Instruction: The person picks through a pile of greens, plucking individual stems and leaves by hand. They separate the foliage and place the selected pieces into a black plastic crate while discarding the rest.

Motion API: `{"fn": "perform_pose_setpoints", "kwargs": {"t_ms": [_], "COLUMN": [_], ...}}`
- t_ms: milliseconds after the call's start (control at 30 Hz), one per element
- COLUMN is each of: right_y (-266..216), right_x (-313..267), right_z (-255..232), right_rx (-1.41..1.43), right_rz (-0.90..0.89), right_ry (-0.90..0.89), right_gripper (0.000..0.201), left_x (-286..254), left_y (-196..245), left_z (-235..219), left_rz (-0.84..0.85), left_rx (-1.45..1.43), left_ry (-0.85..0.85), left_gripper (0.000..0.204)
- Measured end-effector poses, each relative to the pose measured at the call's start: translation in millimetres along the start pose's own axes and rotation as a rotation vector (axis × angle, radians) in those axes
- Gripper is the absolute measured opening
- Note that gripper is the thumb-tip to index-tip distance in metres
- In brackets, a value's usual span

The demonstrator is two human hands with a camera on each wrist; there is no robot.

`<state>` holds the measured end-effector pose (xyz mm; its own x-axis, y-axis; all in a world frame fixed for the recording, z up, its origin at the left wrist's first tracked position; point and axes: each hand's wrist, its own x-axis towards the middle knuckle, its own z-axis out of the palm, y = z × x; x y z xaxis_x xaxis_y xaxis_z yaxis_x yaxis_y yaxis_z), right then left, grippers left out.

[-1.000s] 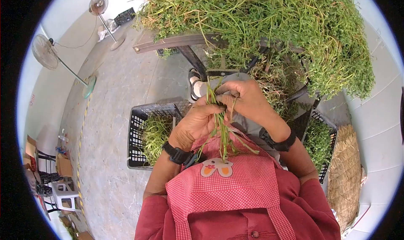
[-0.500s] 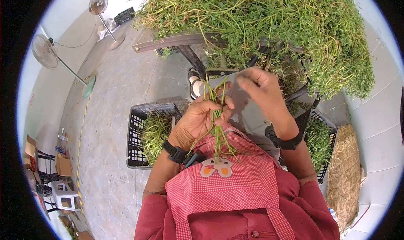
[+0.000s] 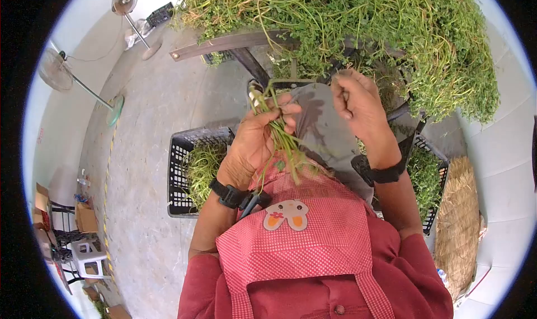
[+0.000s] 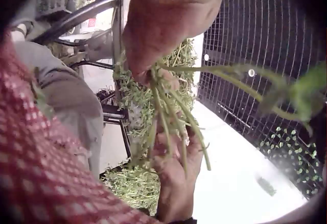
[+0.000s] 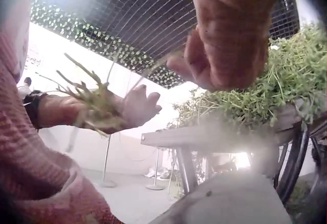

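A small bunch of green stems (image 3: 284, 140) hangs from my left hand (image 3: 251, 137), its thumb and fingers curled round the upper part. In the left wrist view the stems (image 4: 176, 114) fan out below the thumb. My right hand (image 3: 361, 103) is raised to the right of the bunch, apart from it, with its fingers curled. The right wrist view shows a blurred thin strand near the fingertips of the right hand (image 5: 230, 45); whether they touch it is unclear. The pink checked apron (image 3: 302, 240) lies below the bunch.
A large heap of leafy greens (image 3: 358, 17) covers the table (image 3: 224, 45) ahead. Black crates stand left (image 3: 176, 173) and right (image 3: 446, 179), both holding greens. Two fans (image 3: 124, 1) and a white stool (image 3: 88, 257) are at the left; a straw mat (image 3: 457, 224) is at the right.
My right hand has come away from the bunch and moved right and up. The left hand has shifted slightly left and forward with the stems, which now slant.
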<state>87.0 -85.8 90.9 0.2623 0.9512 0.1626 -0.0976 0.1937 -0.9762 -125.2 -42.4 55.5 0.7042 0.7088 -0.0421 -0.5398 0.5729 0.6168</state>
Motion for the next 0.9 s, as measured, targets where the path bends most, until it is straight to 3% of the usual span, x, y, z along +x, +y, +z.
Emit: {"fn": "perform_pose_setpoints", "kwargs": {"t_ms": [33, 200, 267, 300, 367, 400, 467, 600, 667, 700, 800, 867, 900], "right_y": [-5.2, -1.4, -18.1, -21.8, -27.5, -24.5, -8.6, 11.3, 0.4, -3.3, -7.8, -5.7, -2.3], "right_x": [-3.6, -29.0, -45.0, -49.2, -53.1, -52.4, -47.7, -51.2, -55.5, -57.3, -60.3, -60.8, -60.2], "right_z": [-4.1, -2.9, 4.0, 4.1, 1.7, -1.1, -6.7, 6.8, 11.3, 14.6, 24.6, 28.7, 29.9], "right_rx": [0.326, 0.277, 0.096, 0.097, -0.118, -0.12, -0.436, -0.312, -0.626, -0.626, -0.749, -0.811, -0.811], "right_rz": [0.188, 0.207, 0.161, 0.162, -0.049, -0.053, -0.079, -0.135, -0.027, -0.028, -0.065, -0.241, -0.241], "right_ry": [-0.099, -0.231, -0.113, -0.112, -0.173, -0.171, -0.268, -0.287, -0.326, -0.321, -0.341, -0.306, -0.308], "right_gripper": [0.016, 0.014, 0.009, 0.009, 0.01, 0.01, 0.021, 0.025, 0.028, 0.028, 0.028, 0.028, 0.028], "left_x": [0.1, 3.0, 4.1, 3.7, 4.3, 4.2, 3.1, -1.5, -1.6, -1.5, -2.6, -1.6, -1.5], "left_y": [0.9, 2.7, 4.1, 3.7, 3.7, 3.1, 2.8, 2.6, 2.3, 1.9, 0.3, -2.2, -3.0], "left_z": [-1.4, -7.3, -6.6, -8.4, -11.8, -10.7, -6.5, -1.2, 1.7, 2.3, 3.5, 4.3, 4.9], "left_rz": [0.032, 0.123, 0.189, 0.188, 0.225, 0.225, 0.239, 0.253, 0.245, 0.242, 0.241, 0.249, 0.251], "left_rx": [-0.037, -0.157, -0.147, -0.146, -0.185, -0.185, -0.164, -0.173, -0.208, -0.206, -0.135, -0.129, -0.129], "left_ry": [0.051, 0.151, 0.31, 0.311, 0.322, 0.317, 0.305, 0.203, 0.174, 0.171, 0.147, 0.152, 0.153], "left_gripper": [0.035, 0.03, 0.029, 0.029, 0.025, 0.025, 0.024, 0.028, 0.028, 0.028, 0.027, 0.025, 0.025]}}
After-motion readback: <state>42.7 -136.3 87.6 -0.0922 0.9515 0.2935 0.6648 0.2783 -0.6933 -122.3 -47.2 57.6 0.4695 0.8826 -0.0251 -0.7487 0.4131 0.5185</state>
